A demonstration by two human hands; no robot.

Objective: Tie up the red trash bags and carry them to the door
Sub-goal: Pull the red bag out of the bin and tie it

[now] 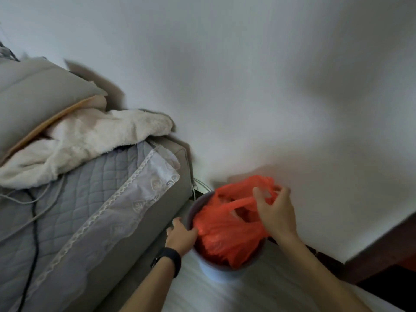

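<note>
A red plastic trash bag [227, 233] sits inside a small round grey bin [211, 270] on the floor by the white wall. My right hand [275, 212] pinches the bag's upper edge and a stretched handle strip at the far right side. My left hand [181, 236], with a black band on the wrist, grips the bag's left edge at the bin's rim. The bag's lower part is hidden inside the bin.
A grey sofa [94, 221] with a quilted cover, lace cloth, white fleece blanket [90, 140] and grey cushion [38, 95] stands close on the left. Cables trail across it. A dark wooden piece of furniture [387, 251] stands at the right. Pale floor lies below the bin.
</note>
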